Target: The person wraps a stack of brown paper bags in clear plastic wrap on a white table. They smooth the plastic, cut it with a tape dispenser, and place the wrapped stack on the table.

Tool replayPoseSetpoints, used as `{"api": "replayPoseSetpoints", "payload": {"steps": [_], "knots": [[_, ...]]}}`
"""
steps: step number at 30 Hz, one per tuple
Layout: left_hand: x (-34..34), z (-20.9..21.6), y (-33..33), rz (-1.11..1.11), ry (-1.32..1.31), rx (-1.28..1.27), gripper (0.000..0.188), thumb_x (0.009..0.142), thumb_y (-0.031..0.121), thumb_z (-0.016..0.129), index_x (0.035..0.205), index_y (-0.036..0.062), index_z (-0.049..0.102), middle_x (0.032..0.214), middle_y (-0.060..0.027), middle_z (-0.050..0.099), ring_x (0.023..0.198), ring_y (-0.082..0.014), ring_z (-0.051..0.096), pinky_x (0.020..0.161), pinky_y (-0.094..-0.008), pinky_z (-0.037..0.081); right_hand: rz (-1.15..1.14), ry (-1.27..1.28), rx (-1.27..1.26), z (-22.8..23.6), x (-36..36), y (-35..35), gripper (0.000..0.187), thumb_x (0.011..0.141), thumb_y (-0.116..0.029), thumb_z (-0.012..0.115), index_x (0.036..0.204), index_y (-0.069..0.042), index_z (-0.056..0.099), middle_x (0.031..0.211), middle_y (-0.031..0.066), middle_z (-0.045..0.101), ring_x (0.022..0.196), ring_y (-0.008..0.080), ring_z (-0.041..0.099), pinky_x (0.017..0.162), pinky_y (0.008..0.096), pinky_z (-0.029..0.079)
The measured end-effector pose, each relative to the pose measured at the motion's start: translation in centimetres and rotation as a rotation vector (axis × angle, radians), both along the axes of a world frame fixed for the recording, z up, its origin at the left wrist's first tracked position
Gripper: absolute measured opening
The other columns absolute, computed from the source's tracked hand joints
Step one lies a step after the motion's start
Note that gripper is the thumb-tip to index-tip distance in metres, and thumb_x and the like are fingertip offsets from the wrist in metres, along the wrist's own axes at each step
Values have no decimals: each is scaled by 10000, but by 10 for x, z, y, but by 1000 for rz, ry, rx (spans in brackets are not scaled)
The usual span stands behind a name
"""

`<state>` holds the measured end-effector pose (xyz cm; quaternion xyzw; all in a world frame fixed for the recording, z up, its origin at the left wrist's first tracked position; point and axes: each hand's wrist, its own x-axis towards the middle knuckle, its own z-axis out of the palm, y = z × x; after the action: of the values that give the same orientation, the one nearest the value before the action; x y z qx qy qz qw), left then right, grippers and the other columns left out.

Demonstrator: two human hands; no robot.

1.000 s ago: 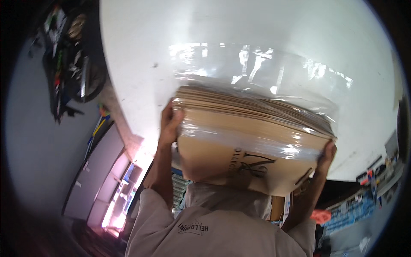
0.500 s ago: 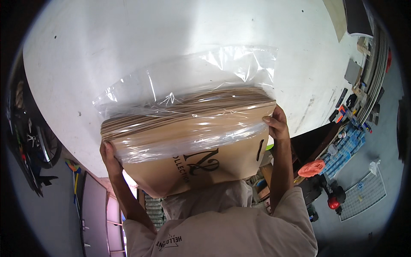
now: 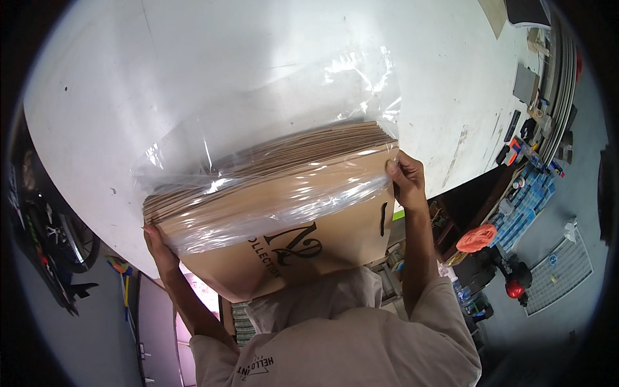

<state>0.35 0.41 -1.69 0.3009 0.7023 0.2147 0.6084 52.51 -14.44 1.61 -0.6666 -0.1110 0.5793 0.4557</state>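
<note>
Brown stack in the head view: a thick pile of flat brown paper-like sheets [image 3: 322, 226] is at the near edge of the big white smooth table [image 3: 258, 39]. Its low part sticks out past that edge, toward the person. The top sheet has black printing and a dark slot near its right side.
Clear bag: a shiny see-through plastic bag [image 3: 187, 145] goes around the far part of the pile. Its loose end spreads over the table, toward the far edge.
Left hand: the left hand [image 3: 160, 248] grips the pile's left side, near the table's near left corner, thumb up.
Right hand: the right hand [image 3: 408, 179] grips the pile's right side, thumb on top and fingers bent.
Shirt: the light grey-brown cloth shirt [image 3: 348, 342] is just beside the pile's low side. I cannot tell if they touch.
Right of the table: a crumpled orange-red plastic bag [image 3: 477, 238] is near some blue packs [image 3: 525, 203].
Left of the table: a dark bicycle [image 3: 80, 242] is past the left edge.
</note>
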Motion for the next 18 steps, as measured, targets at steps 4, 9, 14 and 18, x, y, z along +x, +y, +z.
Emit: {"api": "replayPoseSetpoints", "payload": {"steps": [4,9,14,18], "knots": [[-10,-3,-6,-8,87,-8,721,1041,583,465,1424,-28,481,1359,-162,580,1239,-262,563,1048,-395,446,42,155,22,-3,13,-2,563,924,-114,698,1430,37,502,1303,150,643,1185,216,607,1026,342,456],[-34,-8,-30,-43,45,-17,731,1003,593,510,1427,-3,493,1353,-142,586,1243,-266,556,1061,-424,447,109,1,-48,-5,8,27,738,912,-376,705,1474,34,459,1370,154,587,1279,240,523,1094,381,390],[9,13,-2,44,-180,20,667,889,374,684,1394,-33,529,1299,-143,629,1163,-232,601,1021,-363,447,151,-77,-157,-24,17,-1,654,980,-472,642,1336,73,578,1213,125,674,1081,189,622,954,340,483],[5,9,-7,0,-262,50,744,874,426,659,1395,-79,491,1281,-174,625,1169,-250,595,1006,-365,456,123,-5,-143,-25,21,-11,586,958,-400,693,1289,76,603,1199,121,680,1063,184,625,948,324,479]]}}
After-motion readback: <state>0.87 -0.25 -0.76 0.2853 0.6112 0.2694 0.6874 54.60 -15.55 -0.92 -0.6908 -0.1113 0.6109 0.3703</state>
